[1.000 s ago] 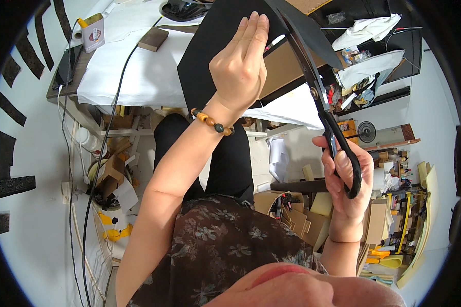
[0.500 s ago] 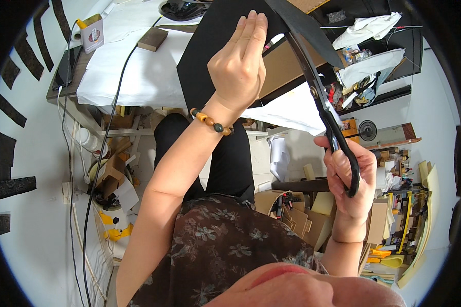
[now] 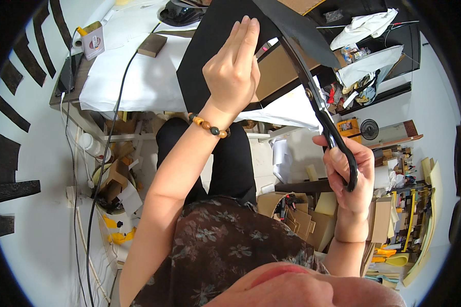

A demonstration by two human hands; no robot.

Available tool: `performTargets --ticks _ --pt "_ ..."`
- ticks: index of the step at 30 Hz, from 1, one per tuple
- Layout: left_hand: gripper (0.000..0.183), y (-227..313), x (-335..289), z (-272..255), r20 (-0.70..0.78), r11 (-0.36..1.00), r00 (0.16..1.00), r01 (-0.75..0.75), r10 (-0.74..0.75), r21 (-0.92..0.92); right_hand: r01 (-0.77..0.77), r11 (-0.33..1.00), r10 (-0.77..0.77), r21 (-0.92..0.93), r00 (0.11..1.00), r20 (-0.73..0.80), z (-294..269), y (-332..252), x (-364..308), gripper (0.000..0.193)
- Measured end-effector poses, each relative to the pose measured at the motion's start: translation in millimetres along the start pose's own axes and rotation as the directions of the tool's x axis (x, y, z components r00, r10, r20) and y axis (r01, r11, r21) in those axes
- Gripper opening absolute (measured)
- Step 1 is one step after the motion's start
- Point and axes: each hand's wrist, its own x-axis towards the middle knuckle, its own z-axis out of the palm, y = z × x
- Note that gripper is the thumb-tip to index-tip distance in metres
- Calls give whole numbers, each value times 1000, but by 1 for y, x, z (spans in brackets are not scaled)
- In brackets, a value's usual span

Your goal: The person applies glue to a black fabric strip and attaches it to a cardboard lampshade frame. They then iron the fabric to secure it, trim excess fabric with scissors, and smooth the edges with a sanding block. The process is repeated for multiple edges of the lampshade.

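My left hand (image 3: 233, 71), with a beaded bracelet at the wrist, rests on a large black sheet (image 3: 197, 66). Its fingers are stretched out flat and close together on the sheet, pointing away from me. Large black-handled scissors (image 3: 320, 110) are in my right hand (image 3: 353, 169), with fingers and thumb wrapped round the handles. Their long blades reach up and left to the sheet, to the right of my left fingertips. A flap of the sheet (image 3: 305, 38) stands off to the right of the blades. The blade tips are hidden by the black material.
White paper (image 3: 123, 77) covers the table, with a small dark block (image 3: 152, 45) on it. Brown cardboard (image 3: 279, 71) lies beside the black sheet. A black cable (image 3: 119, 102) hangs at the left. Boxes of scraps (image 3: 297, 215) stand on the floor.
My left hand and the scissors have shifted slightly left in the picture, and the right-hand flap with them. Both hands keep about the same pose.
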Motion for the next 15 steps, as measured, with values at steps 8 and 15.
performTargets --ticks 8,15 --pt "55 -13 10 -1 169 995 981 101 -96 -22 369 917 -327 153 913 -242 -41 65 -24 47" --pt "60 -90 50 22 294 916 929 305 -225 -262 621 750 -409 230 707 -577 -100 117 74 37"
